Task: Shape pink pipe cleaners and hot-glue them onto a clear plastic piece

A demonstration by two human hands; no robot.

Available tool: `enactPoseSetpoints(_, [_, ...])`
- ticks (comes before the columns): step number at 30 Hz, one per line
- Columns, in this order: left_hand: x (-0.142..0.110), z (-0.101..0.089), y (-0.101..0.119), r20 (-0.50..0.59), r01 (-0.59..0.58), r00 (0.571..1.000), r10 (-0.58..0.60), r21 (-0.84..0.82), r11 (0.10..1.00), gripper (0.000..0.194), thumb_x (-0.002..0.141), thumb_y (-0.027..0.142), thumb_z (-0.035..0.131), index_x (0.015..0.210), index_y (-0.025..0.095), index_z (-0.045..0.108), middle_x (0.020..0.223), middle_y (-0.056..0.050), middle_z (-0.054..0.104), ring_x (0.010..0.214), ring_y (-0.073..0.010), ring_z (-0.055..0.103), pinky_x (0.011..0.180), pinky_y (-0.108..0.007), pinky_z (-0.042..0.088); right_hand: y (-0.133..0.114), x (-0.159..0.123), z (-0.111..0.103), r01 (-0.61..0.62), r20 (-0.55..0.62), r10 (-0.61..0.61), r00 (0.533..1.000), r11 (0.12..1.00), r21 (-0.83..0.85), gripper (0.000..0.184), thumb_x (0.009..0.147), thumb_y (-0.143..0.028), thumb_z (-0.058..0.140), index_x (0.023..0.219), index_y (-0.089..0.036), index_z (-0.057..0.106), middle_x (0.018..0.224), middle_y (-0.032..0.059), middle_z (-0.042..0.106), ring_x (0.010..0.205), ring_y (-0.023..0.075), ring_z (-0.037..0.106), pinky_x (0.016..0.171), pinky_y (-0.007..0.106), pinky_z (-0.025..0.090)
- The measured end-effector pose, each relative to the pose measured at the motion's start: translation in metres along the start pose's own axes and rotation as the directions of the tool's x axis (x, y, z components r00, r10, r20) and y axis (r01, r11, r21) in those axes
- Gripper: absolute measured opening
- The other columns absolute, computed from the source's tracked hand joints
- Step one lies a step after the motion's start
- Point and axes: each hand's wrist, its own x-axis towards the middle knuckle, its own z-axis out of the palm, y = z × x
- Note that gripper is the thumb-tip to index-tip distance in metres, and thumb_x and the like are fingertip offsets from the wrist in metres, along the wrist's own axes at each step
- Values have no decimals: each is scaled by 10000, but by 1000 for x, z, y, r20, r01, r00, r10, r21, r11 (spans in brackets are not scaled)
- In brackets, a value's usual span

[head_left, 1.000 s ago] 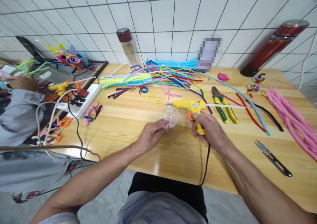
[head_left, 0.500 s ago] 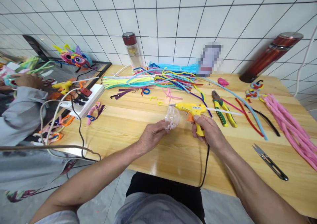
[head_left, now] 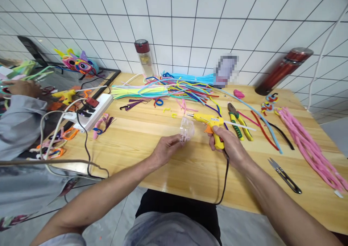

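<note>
My left hand (head_left: 164,150) pinches a small clear, pale pink piece (head_left: 186,129) just above the wooden table (head_left: 152,126). My right hand (head_left: 230,146) is wrapped round the grip of a yellow hot glue gun (head_left: 210,124), a finger at its orange trigger. The gun's nozzle points left, close to the top of the clear piece. A white glue stick juts from the gun's back, and its black cord (head_left: 224,180) runs down over the table's near edge.
Piles of coloured pipe cleaners (head_left: 168,86) lie at the back, pink ones (head_left: 310,148) at the right. Pliers (head_left: 237,124), snips (head_left: 284,169), two bottles (head_left: 144,57), (head_left: 282,70) and a power strip (head_left: 91,111) are about. Another person's sleeve (head_left: 16,122) is at the left.
The view has shifted a little up and to the right. Both hands keep their hold, and the nozzle stays close to the clear piece.
</note>
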Motion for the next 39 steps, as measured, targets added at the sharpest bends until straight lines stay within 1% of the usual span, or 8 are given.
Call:
enactPoseSetpoints(6, [-1,0,2,11,44,999,-44,-1,999,232,933,345,667,998,181,818,1060,-46,819,1057,-245,743,968,-322,555,8,-1,5,-1,-12,1,1000,1000,-30,496,846,-661,632,709,-184,612,491,22,590,433,108,374,418,263,237])
enactPoseSetpoints(12, [1,0,1,8,2,1000,-2,11,1000,214,935,321,673,1011,185,819,1110,-52,818,1054,-237,755,975,-331,567,9,2,2,-28,29,29,999,999,-24,466,864,-641,627,799,-179,640,512,19,609,464,125,409,451,262,268])
enactPoseSetpoints(19, [1,0,1,21,-38,999,37,41,998,223,955,334,661,1014,189,819,1122,-61,817,1067,-237,758,985,-339,574,18,7,2,-75,18,75,997,997,8,462,864,-638,628,791,-182,628,497,20,599,469,126,418,464,256,285])
enactPoseSetpoints(24, [0,0,2,5,-26,1000,25,62,998,225,950,350,665,966,178,808,1018,-58,823,979,-223,760,924,-322,583,15,3,4,-77,-30,78,997,997,23,476,841,-661,646,784,-189,617,509,17,599,473,125,421,435,240,271])
enactPoseSetpoints(27, [0,0,4,4,-22,1000,22,64,998,220,951,338,660,959,174,806,1025,-57,821,981,-219,758,921,-315,578,13,2,5,-70,-18,71,997,996,46,474,844,-660,644,799,-189,623,505,13,595,458,124,412,423,238,257])
enactPoseSetpoints(31, [1,1,6,13,-22,1000,21,57,998,212,950,330,661,977,179,808,1051,-57,821,1011,-226,757,942,-326,575,14,3,5,-73,15,73,997,996,44,467,849,-643,645,781,-181,621,493,20,597,452,123,425,436,238,283])
enactPoseSetpoints(36, [0,0,3,17,-30,999,29,63,998,207,956,322,655,975,182,807,1034,-55,817,996,-220,753,940,-326,573,15,5,5,-81,-27,82,996,996,38,446,840,-625,654,774,-185,618,491,20,594,448,117,419,419,228,275])
enactPoseSetpoints(39, [0,0,2,12,-22,1000,22,79,997,218,958,344,654,952,185,803,1001,-53,813,985,-222,747,927,-327,577,12,3,7,-97,-16,98,995,992,75,435,846,-615,639,772,-188,613,484,14,584,427,110,400,403,226,255])
